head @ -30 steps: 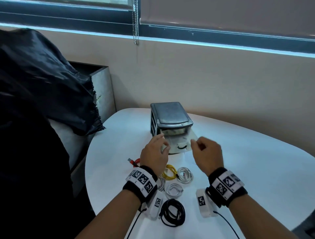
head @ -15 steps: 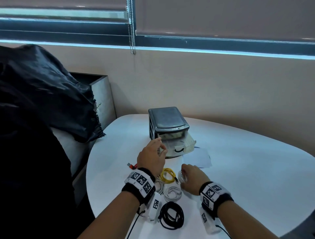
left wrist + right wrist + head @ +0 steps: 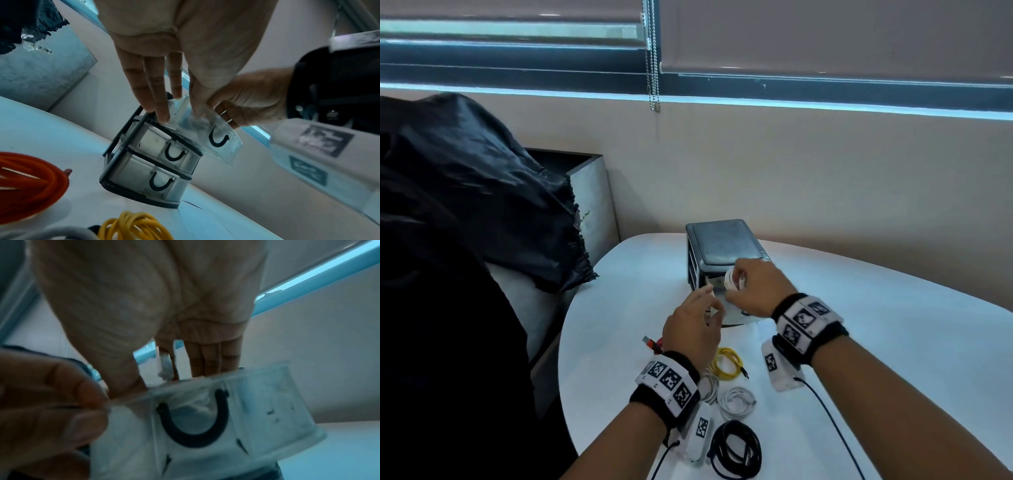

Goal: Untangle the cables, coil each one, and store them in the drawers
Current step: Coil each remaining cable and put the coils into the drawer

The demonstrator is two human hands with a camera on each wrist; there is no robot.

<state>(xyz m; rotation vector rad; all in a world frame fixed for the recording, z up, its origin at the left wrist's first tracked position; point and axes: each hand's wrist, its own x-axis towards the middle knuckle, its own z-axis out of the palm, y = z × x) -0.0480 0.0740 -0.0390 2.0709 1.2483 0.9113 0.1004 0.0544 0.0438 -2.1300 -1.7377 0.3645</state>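
Holding a small white coiled cable (image 3: 732, 279) pinched in your right hand (image 3: 753, 291), you have it above the pulled-out top drawer (image 3: 207, 129) of the drawer unit (image 3: 722, 253) at the back of the worktop (image 3: 893, 342). Your left hand (image 3: 693, 329) has nothing in its grasp; its fingers (image 3: 152, 91) are nearly straight, and their tips look to rest against the drawer's near corner, steadying it.

To do this step well, I judge you should keep that left hand bracing the drawer so it neither slides shut nor tips, and lower the coil flat into the tray before you let go, so the loops stay together. Release only once it sits below the rim, then check that no end sticks up to catch when the drawer closes.

On the worktop near you, the yellow cable (image 3: 726, 364), a white cable (image 3: 736, 402), the black cable (image 3: 736, 452) and the red cable (image 3: 30, 183) lie coiled, not yet stored. A further pale coil is half hidden under your left wrist.
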